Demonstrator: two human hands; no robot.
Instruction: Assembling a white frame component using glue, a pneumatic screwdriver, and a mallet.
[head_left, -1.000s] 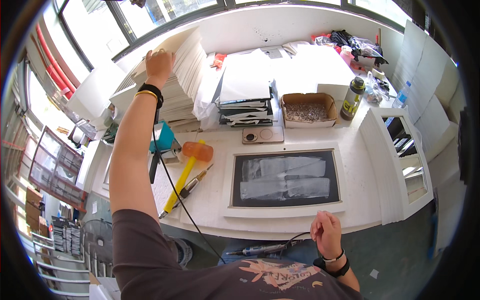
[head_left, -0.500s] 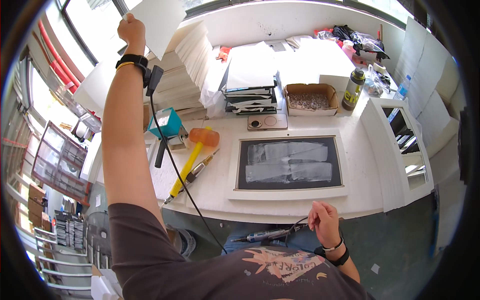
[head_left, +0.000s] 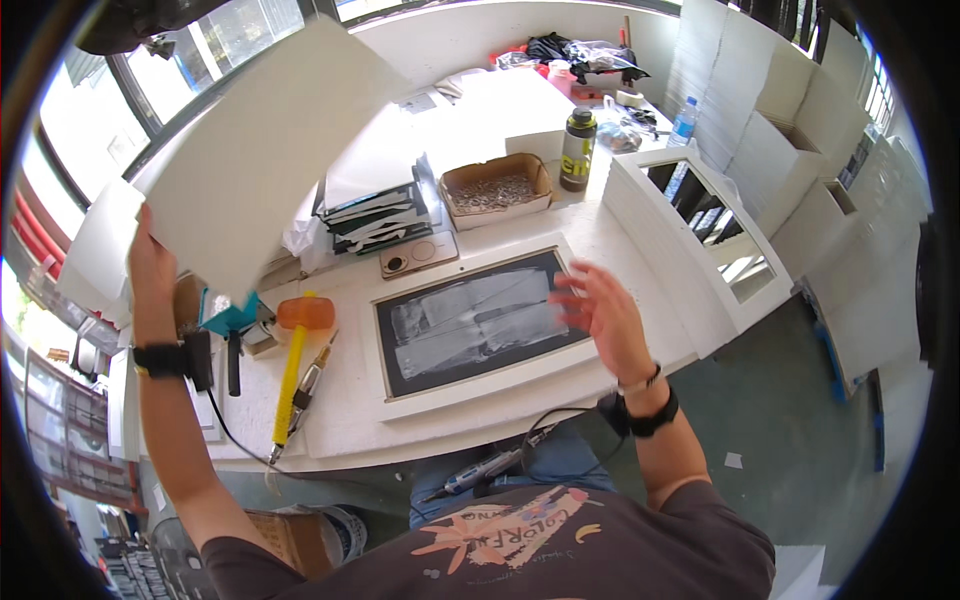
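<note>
My left hand [head_left: 152,262] is raised at the left, its fingers closed on the lower edge of a large white sheet [head_left: 260,160]. The sheet is tilted and hides part of the window and the bench behind it. On the bench before me lies a white rectangular frame [head_left: 480,388] with a dark panel [head_left: 455,350] inside, which has whitish, semi-clear patches on it. My right hand [head_left: 600,315] hovers over the frame's right end. Its fingers are spread, slightly blurred, and hold nothing.
Left of the frame lie an orange-headed mallet [head_left: 305,313], a pen-shaped power screwdriver [head_left: 308,385] and a teal item [head_left: 228,312]. Behind are a phone [head_left: 418,254], stacked dark panels [head_left: 375,215], a cardboard box of small metal pieces [head_left: 500,192] and a bottle [head_left: 577,150]. A mirrored white frame [head_left: 735,285] stands right.
My left hand has come down and nearer, bringing the white sheet over the bench's left side. My right hand has risen from my lap to the frame, fingers opening. The view has swung right.
</note>
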